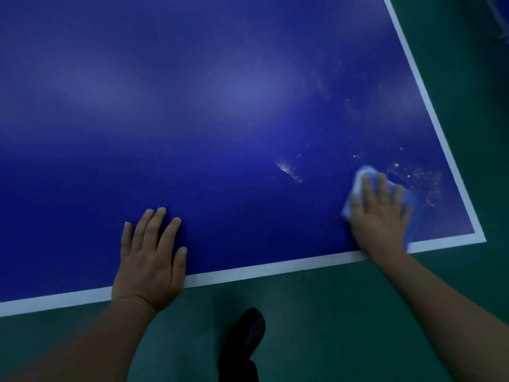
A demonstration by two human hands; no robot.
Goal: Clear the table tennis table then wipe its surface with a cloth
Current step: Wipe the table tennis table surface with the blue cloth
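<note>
- Nearest us, our shoe (pixel 252 330) stands on the green floor (pixel 344 326).
- At the bench (pixel 192 106) edge, our left hand (pixel 150 260) lies flat, fingers spread, bracing.
- Near the right corner, our right hand (pixel 381 213) presses the cloth (pixel 358 186) flat; wiping is underway.
- Beyond, specks (pixel 287 169) remain; we judge the next stroke should sweep over them.

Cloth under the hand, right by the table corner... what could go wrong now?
1. The cloth is pressed flat by the right hand close to the corner of the table; a long sweep might push crumbs onto the green floor.
2. The white specks lie left of the cloth, so they could be missed.
3. The left hand leans on the blue top and may leave a print.
</note>
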